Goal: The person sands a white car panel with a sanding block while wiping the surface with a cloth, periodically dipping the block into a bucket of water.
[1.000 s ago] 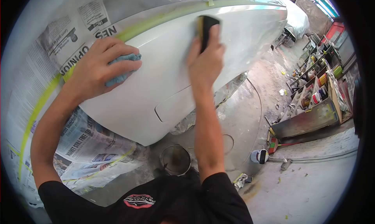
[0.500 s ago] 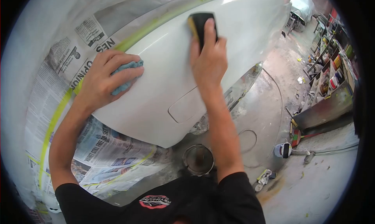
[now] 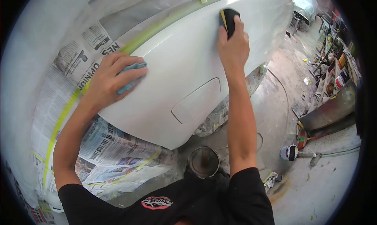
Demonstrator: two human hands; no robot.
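A white car body panel [image 3: 165,79] fills the middle of the view, with a rounded rectangular flap outline [image 3: 196,101] in its lower part. My right hand [image 3: 234,46] grips a black sanding block [image 3: 231,21] with a yellow layer along one side, held against the panel's upper right area. My left hand [image 3: 112,77] is closed around a crumpled blue cloth [image 3: 131,76] and rests at the panel's left edge. The face of the block toward the panel is hidden.
Newspaper [image 3: 106,146] and yellow-green masking tape [image 3: 63,115] cover the surfaces around the panel. Below stands a round bucket [image 3: 204,162]. On the right are a cluttered shelf [image 3: 330,111], a small white pail [image 3: 288,152] and a hose [image 3: 280,81] along the floor.
My right hand has slid the sanding block to the right along the panel, uncovering the whole flap outline. My left hand stays at the left edge with the cloth. The view has shifted slightly.
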